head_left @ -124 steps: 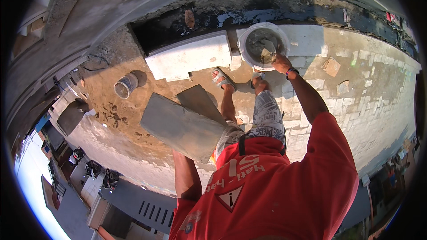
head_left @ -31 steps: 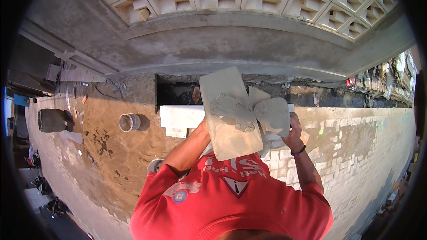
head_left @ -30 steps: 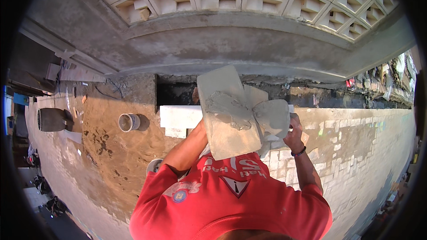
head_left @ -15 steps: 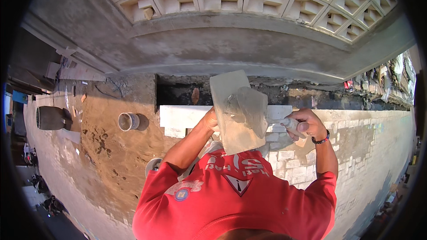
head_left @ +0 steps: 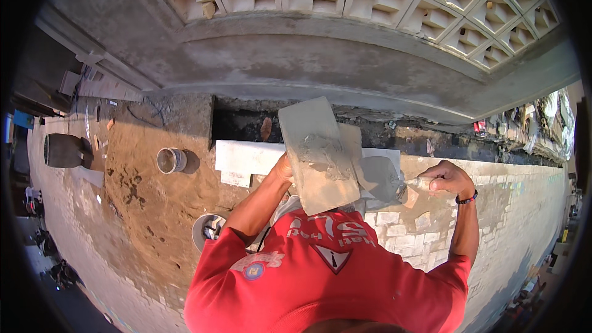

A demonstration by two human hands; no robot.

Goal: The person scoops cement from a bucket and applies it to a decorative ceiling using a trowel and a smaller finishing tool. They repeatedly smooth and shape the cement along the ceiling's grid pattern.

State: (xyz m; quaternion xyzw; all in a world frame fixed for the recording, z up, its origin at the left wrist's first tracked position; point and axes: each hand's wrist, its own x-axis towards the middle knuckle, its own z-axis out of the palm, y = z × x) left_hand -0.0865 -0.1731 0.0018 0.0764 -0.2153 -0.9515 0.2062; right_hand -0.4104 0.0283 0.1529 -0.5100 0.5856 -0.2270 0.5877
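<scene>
With the grey block [head_left: 317, 154] held up tilted in the clenched left hand [head_left: 284, 167] while mortar is spread by the trowel [head_left: 383, 179] gripped in the right hand [head_left: 448, 178], wet mortar could slide off.

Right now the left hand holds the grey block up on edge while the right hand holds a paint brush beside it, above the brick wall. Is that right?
Not quite. The head view shows the right hand gripping a trowel loaded with grey mortar, not a paint brush. The rest stands: the left hand holds the grey block up on edge, above the brick wall.
</scene>
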